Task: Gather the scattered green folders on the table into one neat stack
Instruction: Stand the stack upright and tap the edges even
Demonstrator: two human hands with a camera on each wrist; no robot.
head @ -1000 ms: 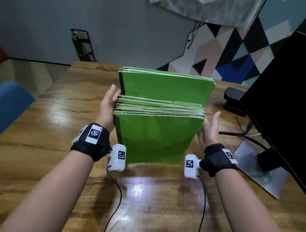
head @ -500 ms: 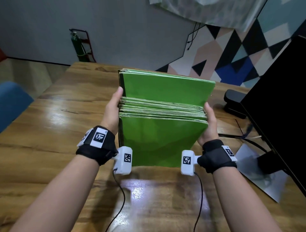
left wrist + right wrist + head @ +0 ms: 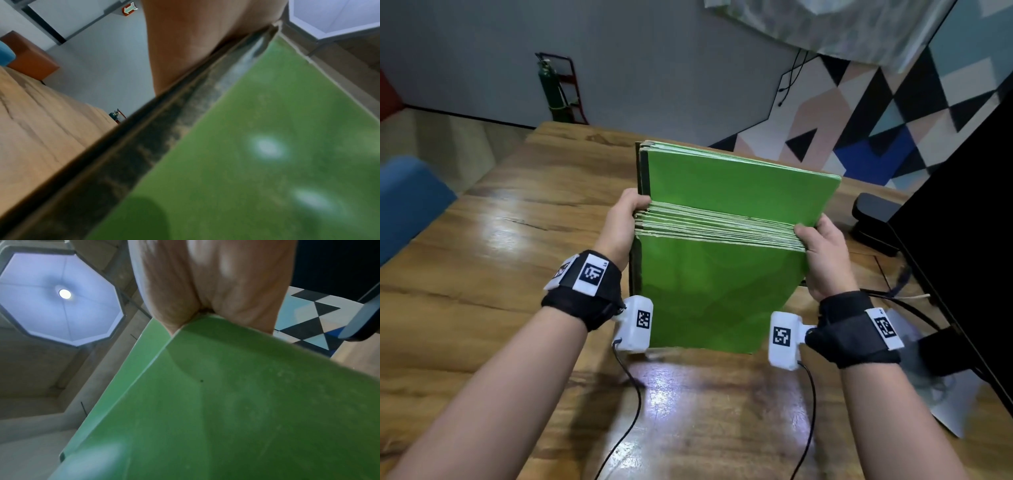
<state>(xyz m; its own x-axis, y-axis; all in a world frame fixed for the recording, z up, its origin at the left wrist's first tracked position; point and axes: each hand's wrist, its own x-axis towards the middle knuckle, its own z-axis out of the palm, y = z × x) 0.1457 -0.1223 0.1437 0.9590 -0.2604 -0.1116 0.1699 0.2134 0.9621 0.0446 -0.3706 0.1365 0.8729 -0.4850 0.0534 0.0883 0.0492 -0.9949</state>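
Both forearms are reaching forward; the left hand and right hand are gripping opposite edges, fingers curled.

Folders upright on table (monitor to right).

Bright green folders with dark spines, brown wood-grain table, black wristbands bearing black-and-white markers.
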